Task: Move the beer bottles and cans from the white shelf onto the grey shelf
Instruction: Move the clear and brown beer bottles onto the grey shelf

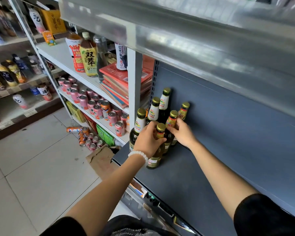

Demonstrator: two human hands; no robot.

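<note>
Several beer bottles with gold caps stand clustered at the left end of the grey shelf (203,176). My left hand (147,139) grips the neck of the nearest bottle (156,159), which stands on the shelf near its front edge. My right hand (183,132) grips the neck of a second red-labelled bottle (171,119) just behind it. A third red-labelled bottle (184,110) stands further back. Three white-labelled bottles (153,109) line up along the left side. On the white shelf (58,53) to the left, pink and orange cans (92,103) fill the lower level.
Tea and juice bottles (89,57) and a stack of red booklets (119,82) sit on the white shelf's upper level. Loose cans (89,137) and torn cardboard (100,159) lie on the tiled floor. A metal shelf (194,40) overhangs the grey shelf closely.
</note>
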